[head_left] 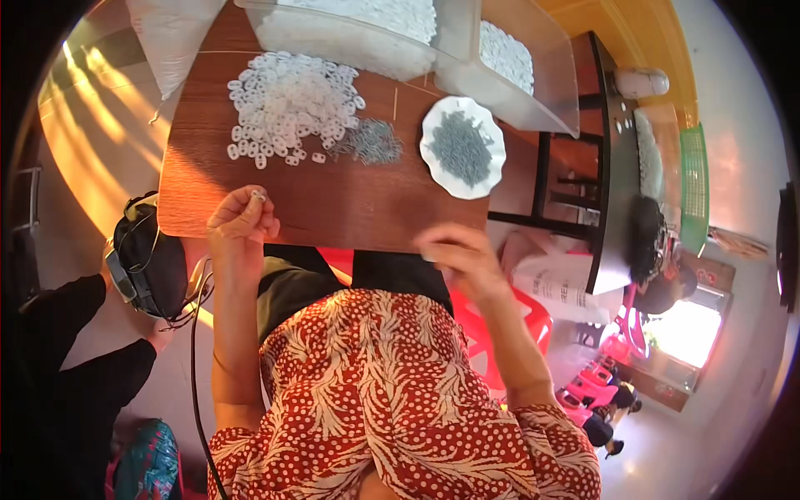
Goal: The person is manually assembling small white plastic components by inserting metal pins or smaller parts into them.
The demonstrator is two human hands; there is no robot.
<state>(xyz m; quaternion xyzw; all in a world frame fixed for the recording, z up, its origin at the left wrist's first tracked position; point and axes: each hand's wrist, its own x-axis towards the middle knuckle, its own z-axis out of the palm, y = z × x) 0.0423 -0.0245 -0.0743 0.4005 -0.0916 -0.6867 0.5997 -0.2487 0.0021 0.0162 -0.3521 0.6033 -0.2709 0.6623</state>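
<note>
At the table's near left edge, my left hand (244, 218) is closed in a pinch on a small white plastic piece (257, 196). My right hand (463, 257) hovers by the near right edge, its fingers bent and smeared by motion, so its hold is unclear. Beyond my left hand lies a heap of white oval plastic pieces with holes (287, 104). Touching that heap on its right is a small pile of thin grey metal pins (372, 142). Farther right, a white scalloped plate (495, 171) holds more of the grey pins (462, 150).
Two translucent bins (350, 52) (546, 100) of white pieces stand at the far side of the brown table (358, 208). A black-framed table (596, 167) is to the right. At left are a dark bag (150, 258), a cable (195, 375) and another person's legs (75, 333).
</note>
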